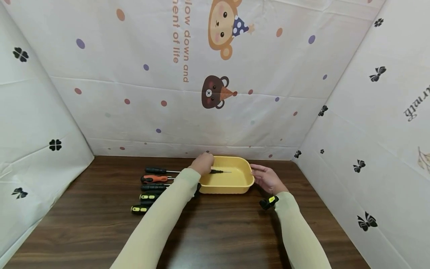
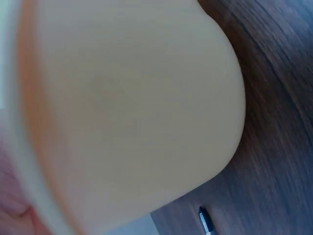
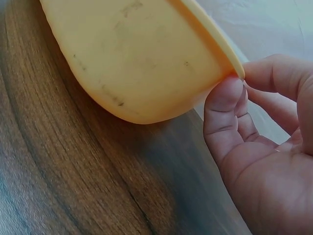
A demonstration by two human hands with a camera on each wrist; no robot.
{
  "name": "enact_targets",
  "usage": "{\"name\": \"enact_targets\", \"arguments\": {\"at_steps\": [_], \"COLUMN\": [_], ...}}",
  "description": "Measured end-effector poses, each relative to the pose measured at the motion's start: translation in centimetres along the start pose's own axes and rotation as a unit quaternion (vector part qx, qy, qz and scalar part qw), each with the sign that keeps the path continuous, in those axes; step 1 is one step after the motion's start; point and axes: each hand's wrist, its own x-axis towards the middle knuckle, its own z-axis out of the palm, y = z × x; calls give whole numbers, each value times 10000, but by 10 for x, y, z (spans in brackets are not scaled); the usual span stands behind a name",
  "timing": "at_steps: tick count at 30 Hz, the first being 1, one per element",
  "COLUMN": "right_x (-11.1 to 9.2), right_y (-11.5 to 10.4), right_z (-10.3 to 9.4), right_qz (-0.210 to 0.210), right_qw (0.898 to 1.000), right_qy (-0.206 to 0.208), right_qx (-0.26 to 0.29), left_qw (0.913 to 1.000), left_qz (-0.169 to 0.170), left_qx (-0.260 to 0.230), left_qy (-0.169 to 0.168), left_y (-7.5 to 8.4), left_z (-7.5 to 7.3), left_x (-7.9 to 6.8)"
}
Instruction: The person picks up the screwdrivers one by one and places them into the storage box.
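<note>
A yellow plastic tray (image 1: 226, 189) stands at the back of the table. My left hand (image 1: 203, 163) reaches over its left rim with curled fingers, gripping a small black screwdriver (image 1: 216, 171) whose thin metal tip points right inside the tray. Most of that grip is hidden; in the left wrist view the tray's outer wall (image 2: 146, 107) covers nearly everything, with a blurred bit of hand (image 2: 14, 205) beyond the rim. At the tray's right end my right hand (image 1: 267, 179) pinches the rim between thumb and fingers, plainly seen in the right wrist view (image 3: 266, 142).
Left of the tray, several screwdrivers lie in a row, among them a black one (image 1: 156, 170), an orange and black one (image 1: 156, 179) and a black and yellow one (image 1: 139, 209). My left sleeve (image 1: 164, 220) covers some of their ends. A patterned sheet (image 1: 188, 123) hangs behind the table.
</note>
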Motion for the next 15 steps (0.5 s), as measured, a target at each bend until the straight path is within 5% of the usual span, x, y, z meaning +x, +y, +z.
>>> {"name": "enact_targets", "arguments": {"at_steps": [5, 15], "right_x": [1, 0], "right_y": [0, 1], "right_z": [-1, -1], "right_qz": [-36, 1], "right_qw": [10000, 9999], "right_qy": [-19, 20], "right_qx": [56, -105], "left_qw": [9979, 9933], "left_qz": [437, 839], "left_qx": [-444, -388], "left_qy": [199, 696], "left_y": [-3, -5], "left_z": [-10, -23], "left_x": [-10, -42]}}
